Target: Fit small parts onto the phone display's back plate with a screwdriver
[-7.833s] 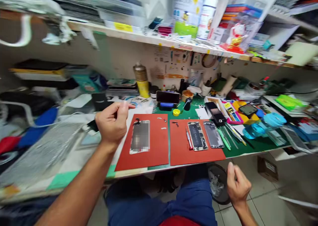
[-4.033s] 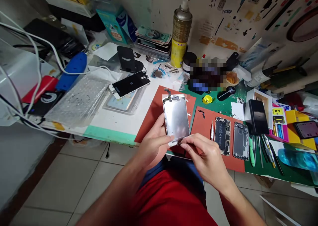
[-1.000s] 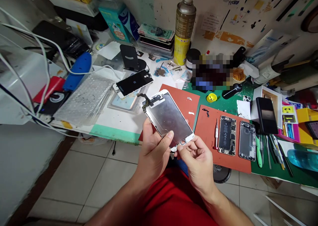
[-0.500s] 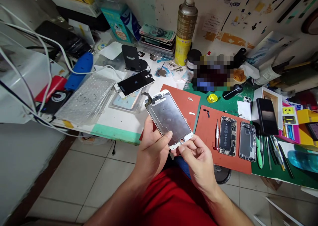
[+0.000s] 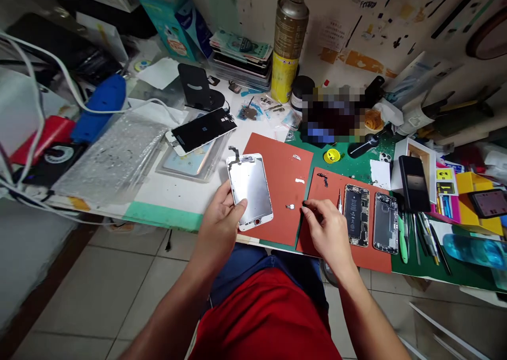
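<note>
My left hand grips the lower left edge of a white-framed phone screen, its silver back facing up and a flex cable at its top. My right hand is over the right red mat, thumb and index finger pinched on a small dark piece. A small metal part lies between the hands on the left red mat. Right of my right hand lie a screwdriver, an opened phone body with its battery and a phone back housing.
A second screen rests on a clear case at the left, beside bubble wrap. A spray can stands at the back. Tweezers and tools, a black phone and a blue bottle are at the right.
My right hand has left the screen and moved right over the mat, closing on a small dark piece. The screen has turned more upright in my left hand. A small metal part now lies on the left mat.
</note>
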A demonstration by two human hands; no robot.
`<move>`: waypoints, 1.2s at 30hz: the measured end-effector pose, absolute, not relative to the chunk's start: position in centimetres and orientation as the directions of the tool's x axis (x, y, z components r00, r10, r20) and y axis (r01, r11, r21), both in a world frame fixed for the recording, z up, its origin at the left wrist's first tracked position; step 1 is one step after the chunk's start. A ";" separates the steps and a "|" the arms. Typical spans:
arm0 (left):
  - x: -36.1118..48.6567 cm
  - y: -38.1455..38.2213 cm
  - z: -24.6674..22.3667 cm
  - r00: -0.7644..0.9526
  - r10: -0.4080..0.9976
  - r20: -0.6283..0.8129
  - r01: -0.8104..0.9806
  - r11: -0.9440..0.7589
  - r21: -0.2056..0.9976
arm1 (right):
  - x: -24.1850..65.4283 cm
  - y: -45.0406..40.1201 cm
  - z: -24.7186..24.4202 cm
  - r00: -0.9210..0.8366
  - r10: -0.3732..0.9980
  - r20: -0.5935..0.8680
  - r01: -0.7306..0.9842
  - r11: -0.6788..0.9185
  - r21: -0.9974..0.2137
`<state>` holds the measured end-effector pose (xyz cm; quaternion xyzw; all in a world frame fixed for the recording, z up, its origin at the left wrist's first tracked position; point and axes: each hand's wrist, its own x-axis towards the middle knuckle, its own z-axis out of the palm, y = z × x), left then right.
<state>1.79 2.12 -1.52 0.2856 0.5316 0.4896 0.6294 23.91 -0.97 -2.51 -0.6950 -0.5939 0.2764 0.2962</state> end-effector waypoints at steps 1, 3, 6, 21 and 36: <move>1.6 2.2 -1.9 -0.042 0.917 -0.398 -0.280 0.371 0.885 | 23.9 -0.6 -2.8 0.112 0.993 -0.033 0.679 -0.101 -0.727; 1.5 2.3 -2.3 -0.037 0.909 -0.416 -0.228 0.397 0.889 | 23.4 -0.1 -3.1 0.064 0.997 -0.044 0.696 -0.077 -0.714; 1.7 2.6 -2.3 -0.032 0.906 -0.423 -0.177 0.411 0.894 | 22.3 0.2 -3.1 0.032 0.997 -0.064 0.732 -0.067 -0.678; 2.8 3.0 -2.8 -0.129 0.979 -0.155 0.508 0.200 0.838 | 25.8 -2.0 -1.7 0.266 0.939 -0.216 0.357 -0.304 -0.883; -1.8 -1.3 -7.1 0.379 0.713 0.589 0.548 -0.686 0.478 | 18.9 -0.6 -1.2 -0.177 0.948 -0.265 0.626 -0.099 -0.773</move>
